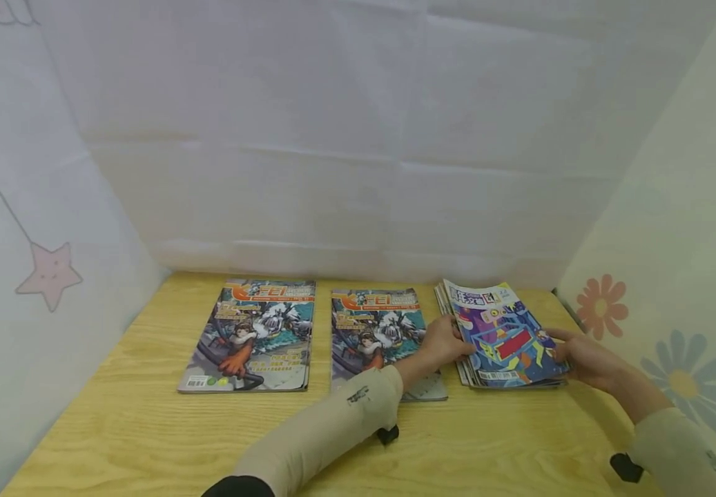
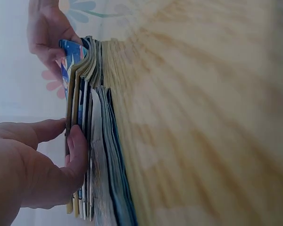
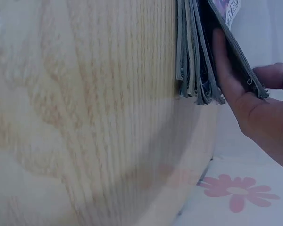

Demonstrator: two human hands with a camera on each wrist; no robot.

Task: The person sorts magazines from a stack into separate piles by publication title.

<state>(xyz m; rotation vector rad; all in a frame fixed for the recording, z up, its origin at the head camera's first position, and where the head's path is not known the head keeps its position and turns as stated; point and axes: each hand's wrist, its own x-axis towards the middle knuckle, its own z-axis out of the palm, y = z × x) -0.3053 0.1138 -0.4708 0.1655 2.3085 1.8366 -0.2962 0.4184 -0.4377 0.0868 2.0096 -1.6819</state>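
A stack of magazines [image 2: 82,99] lies at the right of the table, with a blue and purple magazine [image 1: 507,342] on top. At its right edge, my right hand [image 1: 594,362] pinches that magazine, thumb above and fingers beneath. The right wrist view shows the top magazine's edge tilted up, apart from the magazines [image 3: 191,56] below it. My left hand [image 1: 441,343] is at the stack's left side; in the left wrist view its thumb [image 2: 49,129] and bent fingers pinch the upper edges. How many magazines it grips cannot be made out.
Left of the stack lie two piles topped by matching orange-titled magazines, a middle pile [image 1: 376,324] partly under my left forearm and a left pile [image 1: 258,338]. The wooden table [image 1: 121,428] meets a white cloth wall [image 1: 358,172] behind and a flower-printed wall [image 1: 674,276] at right.
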